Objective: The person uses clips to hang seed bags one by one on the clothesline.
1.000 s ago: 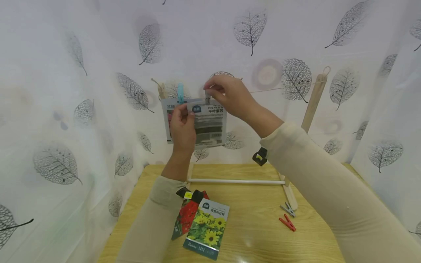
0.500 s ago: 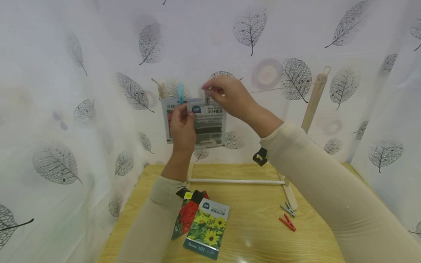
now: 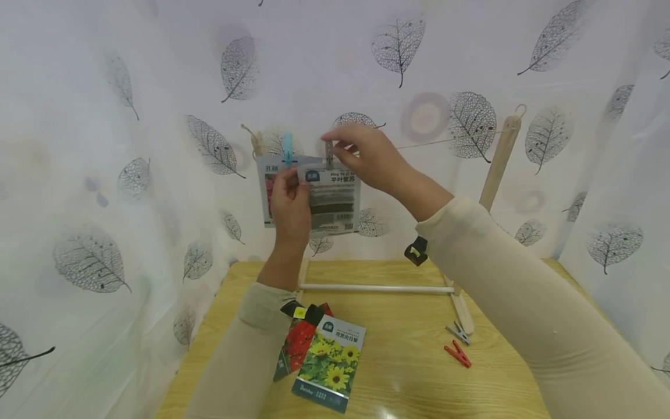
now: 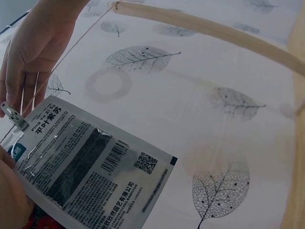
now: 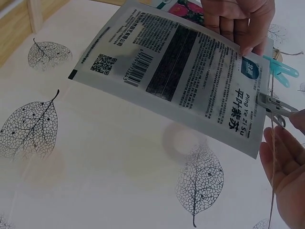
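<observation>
A silver-backed seed packet (image 3: pixel 335 203), printed side toward me, hangs at the string (image 3: pixel 434 142). My left hand (image 3: pixel 291 206) pinches its upper left corner between thumb and fingers. At its top edge, a grey clothespin (image 5: pixel 276 106) bites the packet by the string, and my right hand (image 3: pixel 369 152) holds the pin's handles. Left of it, a light-blue clothespin (image 3: pixel 287 147) grips another packet (image 3: pixel 267 192) with a pink flower picture, partly hidden behind my left hand and the front packet.
Below, a sunflower packet (image 3: pixel 332 364) overlaps a red-flower packet (image 3: pixel 299 343) on the wooden table (image 3: pixel 408 378). A grey clothespin (image 3: pixel 459 334) and a red clothespin (image 3: pixel 458 354) lie at right. A wooden post (image 3: pixel 499 163) carries the string; a white rod (image 3: pixel 377 288) crosses the frame's base.
The right hand's fingers have shifted slightly on the grey clothespin, showing more of it. The left hand and the packet stay almost where they were.
</observation>
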`<state>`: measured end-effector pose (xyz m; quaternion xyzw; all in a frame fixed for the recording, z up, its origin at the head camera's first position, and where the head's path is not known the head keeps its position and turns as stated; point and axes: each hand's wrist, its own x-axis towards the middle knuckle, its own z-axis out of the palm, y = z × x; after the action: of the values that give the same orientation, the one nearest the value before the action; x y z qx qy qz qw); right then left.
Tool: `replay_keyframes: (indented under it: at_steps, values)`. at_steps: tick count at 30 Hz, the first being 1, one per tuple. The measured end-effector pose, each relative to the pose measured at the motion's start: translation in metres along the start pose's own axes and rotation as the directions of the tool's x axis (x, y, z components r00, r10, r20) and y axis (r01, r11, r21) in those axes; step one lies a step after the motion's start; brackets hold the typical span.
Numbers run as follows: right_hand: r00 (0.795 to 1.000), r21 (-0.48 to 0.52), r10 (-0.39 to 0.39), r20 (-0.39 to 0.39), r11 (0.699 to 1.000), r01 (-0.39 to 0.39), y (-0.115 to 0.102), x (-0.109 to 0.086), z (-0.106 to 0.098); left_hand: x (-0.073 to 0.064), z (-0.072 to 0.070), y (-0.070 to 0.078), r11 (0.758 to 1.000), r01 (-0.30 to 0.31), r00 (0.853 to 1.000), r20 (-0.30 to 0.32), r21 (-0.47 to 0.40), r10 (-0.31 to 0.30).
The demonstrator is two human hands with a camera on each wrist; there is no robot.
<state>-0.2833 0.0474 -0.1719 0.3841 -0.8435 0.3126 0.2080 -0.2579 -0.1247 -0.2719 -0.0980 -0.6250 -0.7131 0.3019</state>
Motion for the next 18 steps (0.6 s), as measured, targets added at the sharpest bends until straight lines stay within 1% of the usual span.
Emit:
replay_keyframes:
  at_steps: [6, 8, 11, 12, 13, 18]
  values:
    - [1.0, 0.003, 0.009, 0.003, 1.0, -0.009, 0.003, -0.003, 0.0, -0.003, 0.0, 0.0, 1.0, 0.011, 1.0, -0.024, -0.004, -0.011]
    - [1.0, -0.005, 0.006, -0.009, 1.0, -0.006, 0.003, -0.005, 0.0, -0.004, 0.0, 0.0, 1.0, 0.011, 0.999, -0.03, -0.005, -0.011]
    - [0.999, -0.033, -0.006, -0.046, 0.999, 0.004, 0.004, -0.008, 0.0, -0.006, 0.0, -0.002, 1.0, 0.009, 1.0, -0.029, -0.029, -0.01]
    - [0.998, -0.041, -0.01, -0.059, 0.999, 0.008, 0.005, -0.009, 0.0, -0.006, 0.0, -0.002, 0.999, 0.004, 1.0, -0.027, -0.036, -0.005]
    - [0.997, -0.048, -0.016, -0.074, 0.999, 0.012, 0.005, -0.01, 0.0, -0.007, 0.0, -0.003, 1.0, -0.003, 1.0, -0.028, -0.024, 0.002]
    - [0.986, -0.063, -0.053, -0.161, 0.997, 0.043, 0.009, -0.015, 0.001, -0.009, -0.001, -0.005, 0.997, -0.07, 0.997, -0.021, 0.027, 0.071]
